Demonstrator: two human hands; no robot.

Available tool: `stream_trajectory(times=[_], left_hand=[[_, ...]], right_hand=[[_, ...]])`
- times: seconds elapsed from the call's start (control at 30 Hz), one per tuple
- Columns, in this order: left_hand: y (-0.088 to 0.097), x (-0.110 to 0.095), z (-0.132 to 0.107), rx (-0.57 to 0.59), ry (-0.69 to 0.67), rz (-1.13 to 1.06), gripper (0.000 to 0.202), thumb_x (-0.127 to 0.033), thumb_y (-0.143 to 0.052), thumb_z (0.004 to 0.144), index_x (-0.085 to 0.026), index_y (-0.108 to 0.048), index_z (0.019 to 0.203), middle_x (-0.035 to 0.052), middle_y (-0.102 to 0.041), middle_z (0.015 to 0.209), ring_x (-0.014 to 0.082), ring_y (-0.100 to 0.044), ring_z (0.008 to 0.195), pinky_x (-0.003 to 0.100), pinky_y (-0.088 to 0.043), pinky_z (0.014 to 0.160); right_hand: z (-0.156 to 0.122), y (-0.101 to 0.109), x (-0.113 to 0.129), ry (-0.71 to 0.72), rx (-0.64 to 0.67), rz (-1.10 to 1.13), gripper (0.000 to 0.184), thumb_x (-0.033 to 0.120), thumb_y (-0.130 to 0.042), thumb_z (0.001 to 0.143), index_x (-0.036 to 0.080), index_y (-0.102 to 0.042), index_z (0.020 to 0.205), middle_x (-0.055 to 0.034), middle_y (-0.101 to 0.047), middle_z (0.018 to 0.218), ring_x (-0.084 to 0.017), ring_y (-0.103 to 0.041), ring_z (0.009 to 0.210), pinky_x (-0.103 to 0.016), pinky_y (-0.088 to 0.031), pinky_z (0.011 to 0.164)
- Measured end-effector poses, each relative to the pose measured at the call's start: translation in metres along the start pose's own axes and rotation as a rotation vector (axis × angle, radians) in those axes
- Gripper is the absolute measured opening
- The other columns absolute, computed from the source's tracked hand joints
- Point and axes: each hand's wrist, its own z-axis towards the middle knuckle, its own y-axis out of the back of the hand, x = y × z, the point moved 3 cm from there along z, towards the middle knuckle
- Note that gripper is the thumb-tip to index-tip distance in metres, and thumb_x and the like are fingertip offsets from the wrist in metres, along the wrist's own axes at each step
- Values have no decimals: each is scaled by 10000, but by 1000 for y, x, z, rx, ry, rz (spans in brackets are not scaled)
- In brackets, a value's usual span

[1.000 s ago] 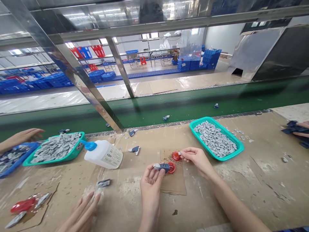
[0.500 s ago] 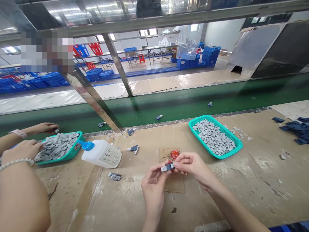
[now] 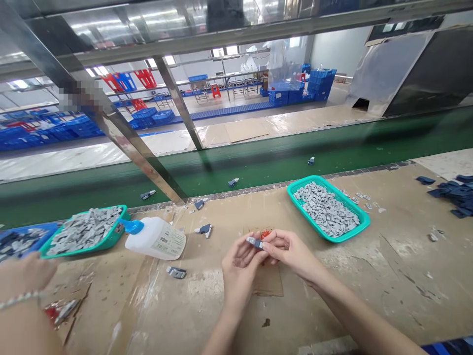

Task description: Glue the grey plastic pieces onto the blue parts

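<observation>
My left hand [image 3: 239, 270] and my right hand [image 3: 291, 252] meet above a scrap of cardboard [image 3: 268, 282] on the bench. Both pinch one small grey and blue plastic part [image 3: 254, 242] between their fingertips, left from below, right from the right end. A red cap [image 3: 265, 232] lies on the cardboard just behind my fingers, partly hidden. To the right stands a teal tray [image 3: 364, 228] heaped with several small grey pieces.
A white glue bottle [image 3: 157, 239] with a blue nozzle lies on its side at left. Beside it sits another teal tray [image 3: 111, 240] of grey pieces. A co-worker's arm [image 3: 25, 305] fills the lower left. Loose parts [image 3: 176, 271] lie nearby. A green conveyor [image 3: 258, 170] runs behind.
My right hand came from the red cap to the part in my left hand, and both now hold it slightly higher. The co-worker's arm drew back to the lower left.
</observation>
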Motion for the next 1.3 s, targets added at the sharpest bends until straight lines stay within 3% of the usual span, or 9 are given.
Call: stream_trajectory(times=[0.13, 0.27, 0.37, 0.6, 0.8, 0.87, 0.97, 1.13, 1.3], left_hand=[[-3, -3, 34, 138, -90, 165, 469, -259, -610, 800, -196, -485, 1248, 133, -592, 1225, 237, -548, 1148, 361, -445, 962], [11, -4, 106, 98, -333, 686, 484, -269, -382, 899, -181, -342, 1374, 145, -569, 1227, 207, -552, 1128, 345, -426, 954], [22, -4, 175, 92, -371, 875, 551, -180, -403, 851, -103, -328, 1391, 190, -542, 1237, 260, -495, 1177, 407, -340, 1018], [18, 0, 282, 187, -374, 1271, 666, -39, -430, 734, -72, -339, 1393, 223, -506, 1261, 333, -443, 1205, 489, -307, 1010], [41, 0, 299, 6, -328, 1498, 528, -209, -404, 865, -69, -349, 1370, 241, -440, 1323, 370, -245, 1328, 613, -146, 1035], [57, -2, 298, -103, -265, 1537, 533, -319, -423, 883, -48, -373, 1339, 273, -426, 1308, 411, -262, 1303, 649, -219, 979], [77, -3, 295, -148, -196, 1547, 483, -402, -502, 862, -117, -475, 1251, 185, -472, 1278, 342, -411, 1212, 581, -344, 944], [92, -12, 293, -112, -199, 1435, 305, -323, -548, 857, -144, -567, 1103, 98, -549, 1179, 232, -528, 1073, 470, -428, 905], [79, -31, 273, -127, -246, 1148, 245, -310, -562, 846, -138, -587, 1018, 90, -590, 1098, 226, -545, 1050, 471, -415, 918]], right_hand=[[6, 24, 14, 51, -39, -163, 389, 523, -515, 831, 168, -619, 949, -86, -689, 895, -191, -651, 775, -281, -493, 644], [1, 99, 27, 163, -503, -578, 314, 452, -541, 823, 217, -630, 1011, -70, -673, 1031, -219, -634, 903, -307, -485, 733], [-8, 151, 33, 75, -716, -952, 271, 369, -536, 828, 233, -646, 1035, -57, -675, 1048, -252, -617, 951, -338, -463, 764], [7, 181, 51, -71, -642, -1286, 236, 218, -521, 847, 214, -691, 1010, -51, -694, 992, -252, -585, 994, -336, -395, 872], [55, 179, 47, -150, -692, -1260, 256, 408, -589, 824, 188, -708, 774, -78, -690, 769, -222, -625, 824, -297, -424, 765], [68, 178, 41, -204, -740, -1253, 294, 431, -646, 773, 147, -689, 709, -126, -680, 750, -264, -625, 827, -306, -433, 691], [79, 176, 34, -231, -785, -1236, 235, 354, -721, 709, 124, -675, 718, -161, -677, 784, -302, -623, 861, -312, -434, 659], [72, 174, 36, -92, -785, -1174, 77, 240, -671, 739, 173, -666, 777, -83, -691, 809, -244, -637, 835, -293, -444, 694], [51, 147, 39, 153, -673, -865, 166, 339, -628, 769, 179, -649, 808, -34, -696, 845, -162, -644, 786, -226, -483, 685]])
